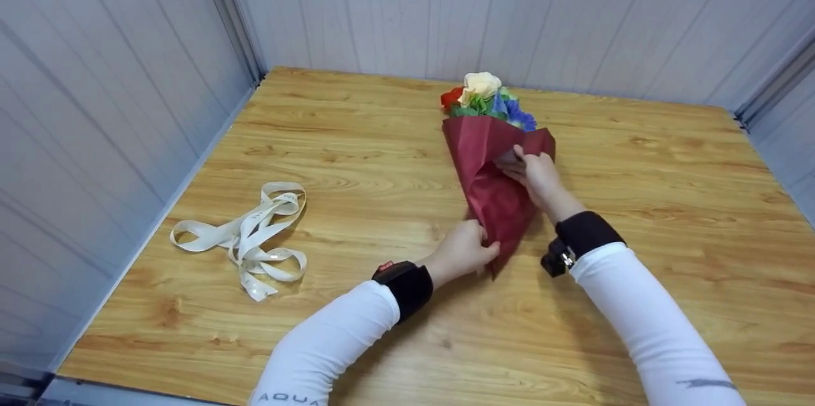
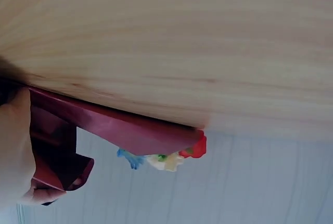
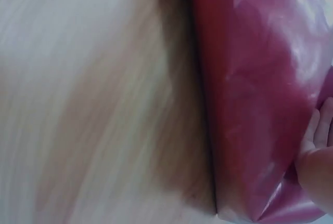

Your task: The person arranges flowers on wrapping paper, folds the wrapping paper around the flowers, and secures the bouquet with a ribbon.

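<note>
On the desk (image 1: 363, 158), maroon wrapping paper (image 1: 500, 199) encircles the flowers (image 1: 482, 86); left hand (image 1: 460, 250) pinches its lower end; right hand (image 1: 541, 178) presses, fingers straight; ribbon (image 1: 253, 228) untied.

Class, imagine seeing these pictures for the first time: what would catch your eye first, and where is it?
Probably the dark red wrap near the middle of the table, with the left grip at its narrow end and the right grip on its upper part. Cream, red and blue flowers stand out at its wide far end. Next comes the white ribbon, loosely looped on the left.
</note>
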Demonstrator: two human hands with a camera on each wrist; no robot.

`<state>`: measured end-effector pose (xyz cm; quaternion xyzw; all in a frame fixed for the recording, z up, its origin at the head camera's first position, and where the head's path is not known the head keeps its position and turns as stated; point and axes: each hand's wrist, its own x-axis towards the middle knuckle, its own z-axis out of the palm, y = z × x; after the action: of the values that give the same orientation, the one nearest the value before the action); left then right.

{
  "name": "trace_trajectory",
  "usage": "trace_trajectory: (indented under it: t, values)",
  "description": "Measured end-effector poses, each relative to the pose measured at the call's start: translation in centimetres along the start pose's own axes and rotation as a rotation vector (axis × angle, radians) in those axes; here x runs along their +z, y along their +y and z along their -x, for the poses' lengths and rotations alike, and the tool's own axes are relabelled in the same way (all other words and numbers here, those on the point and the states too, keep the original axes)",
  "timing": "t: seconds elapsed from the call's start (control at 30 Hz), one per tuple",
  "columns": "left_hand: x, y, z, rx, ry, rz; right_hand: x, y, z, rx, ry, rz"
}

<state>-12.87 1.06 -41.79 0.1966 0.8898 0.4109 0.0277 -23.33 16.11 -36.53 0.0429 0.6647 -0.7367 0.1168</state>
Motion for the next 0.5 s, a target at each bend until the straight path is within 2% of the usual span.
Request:
trace_trajectory:
  t: [0.13, 0.23, 0.3, 0.4, 0.5]
  values:
    - [0.3, -0.1, 0.2, 0.026, 0.064, -0.156, 0.1, 1.4, -0.4, -0.047, 0.001, 0.108]
    - [0.6, -0.2, 0.4, -0.016, 0.11, -0.318, -0.1, 2.3, -0.5, -0.066, 0.02, 0.216]
    - [0.7, -0.1, 0.5, -0.06, 0.122, -0.391, -0.1, 2.8, -0.6, -0.082, 0.026, 0.259]
    - [0.6, 0.0, 0.6, -0.115, 0.108, -0.431, 0.0, 3.1, -0.6, -0.11, 0.033, 0.309]
    - [0.2, 0.1, 0.6, -0.123, 0.093, -0.419, 0.4, 3.1, -0.6, -0.129, -0.009, 0.245]
